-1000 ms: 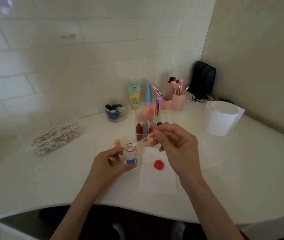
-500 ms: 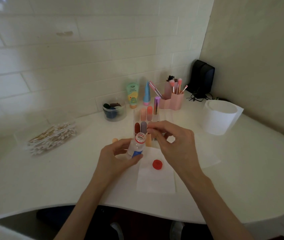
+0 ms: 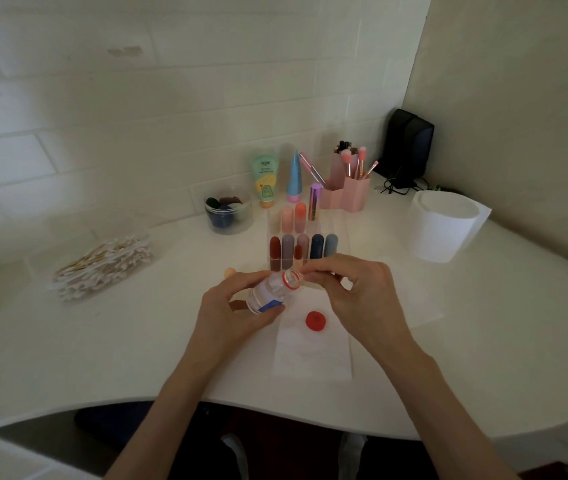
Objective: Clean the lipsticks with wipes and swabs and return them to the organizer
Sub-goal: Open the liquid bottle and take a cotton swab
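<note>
My left hand [image 3: 230, 313] grips a small clear bottle [image 3: 272, 291] with a blue label, tilted so its open red-ringed mouth points right. My right hand [image 3: 355, 296] pinches a cotton swab at the bottle's mouth; the swab itself is mostly hidden by my fingers. The bottle's red cap [image 3: 315, 321] lies on a white wipe [image 3: 312, 348] on the counter. Behind my hands stands a clear organizer [image 3: 275, 216] with several lipsticks [image 3: 275, 247] in it. An uncapped red lipstick [image 3: 298, 254] stands in front of it.
A pile of cotton swabs [image 3: 102, 265] lies at the left. A round jar [image 3: 228, 213], two tubes [image 3: 265, 178], a pink brush holder [image 3: 344, 188], a black device [image 3: 407, 147] and a white roll [image 3: 443, 228] stand along the back and right.
My left hand has lifted the bottle and tilted it to the right. My right hand has brought the swab's tip in to the bottle's mouth.
</note>
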### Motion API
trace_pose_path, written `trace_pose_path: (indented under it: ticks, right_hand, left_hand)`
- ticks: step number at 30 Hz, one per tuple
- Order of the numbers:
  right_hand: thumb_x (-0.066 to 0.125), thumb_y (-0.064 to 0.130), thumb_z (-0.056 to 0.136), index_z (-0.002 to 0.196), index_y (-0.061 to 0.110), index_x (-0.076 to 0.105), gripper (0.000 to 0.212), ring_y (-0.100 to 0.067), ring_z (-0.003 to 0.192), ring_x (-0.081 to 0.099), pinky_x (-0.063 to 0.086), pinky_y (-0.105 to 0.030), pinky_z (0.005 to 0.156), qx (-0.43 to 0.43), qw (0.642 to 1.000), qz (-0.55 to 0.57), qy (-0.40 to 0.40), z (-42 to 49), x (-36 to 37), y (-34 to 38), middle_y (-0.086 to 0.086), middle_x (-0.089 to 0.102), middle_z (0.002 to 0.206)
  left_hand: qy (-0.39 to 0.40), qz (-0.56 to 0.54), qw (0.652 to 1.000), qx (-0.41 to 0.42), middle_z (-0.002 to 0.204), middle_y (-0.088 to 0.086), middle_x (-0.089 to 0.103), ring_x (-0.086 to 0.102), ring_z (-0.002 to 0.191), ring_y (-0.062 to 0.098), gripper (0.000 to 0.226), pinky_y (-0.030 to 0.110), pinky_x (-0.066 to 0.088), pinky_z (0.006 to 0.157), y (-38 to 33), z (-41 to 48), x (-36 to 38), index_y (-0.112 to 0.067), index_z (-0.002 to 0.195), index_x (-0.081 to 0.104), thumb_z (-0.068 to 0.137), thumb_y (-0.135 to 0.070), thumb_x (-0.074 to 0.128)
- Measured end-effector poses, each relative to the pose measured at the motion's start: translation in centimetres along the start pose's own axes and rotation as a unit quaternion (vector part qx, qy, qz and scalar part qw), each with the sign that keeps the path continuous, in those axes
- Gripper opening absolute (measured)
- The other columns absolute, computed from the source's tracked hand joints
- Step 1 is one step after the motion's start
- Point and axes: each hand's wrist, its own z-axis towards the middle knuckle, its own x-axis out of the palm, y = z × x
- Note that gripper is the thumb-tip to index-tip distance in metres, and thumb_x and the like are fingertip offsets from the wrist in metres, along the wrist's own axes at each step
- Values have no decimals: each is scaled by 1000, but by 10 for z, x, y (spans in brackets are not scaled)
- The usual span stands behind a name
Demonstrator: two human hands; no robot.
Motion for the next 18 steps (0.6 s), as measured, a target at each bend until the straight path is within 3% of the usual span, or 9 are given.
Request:
trace_pose_path:
  ticks: [5, 10, 18]
  right_hand:
    - [69, 8, 94, 96, 13, 77, 10, -8, 84, 68, 54, -21, 82, -1, 998, 10, 65, 5, -1, 1, 7, 77, 93]
    - [65, 4, 96, 96, 13, 73, 12, -8, 86, 65, 51, -17, 80, 11, 994, 15, 103, 7, -1, 2, 6, 75, 92]
    - [61, 3, 98, 96, 14, 70, 14, -6, 88, 66, 52, -16, 80, 46, 991, 20, 128, 7, -2, 4, 12, 72, 89]
  left_hand:
    - [-4, -9, 1000, 7, 116, -7, 72, 66, 109, 15, 51, 28, 59, 87, 0, -1, -1, -22, 124, 70, 76, -26, 87]
    - [-17, -18, 1000, 16, 112, -12, 72, 67, 106, 10, 47, 23, 58, 84, -3, -1, -2, -29, 119, 71, 75, -23, 88]
    - [-11, -23, 1000, 16, 112, -3, 72, 67, 105, 18, 47, 32, 59, 85, -3, -1, -2, -19, 120, 72, 76, -17, 88]
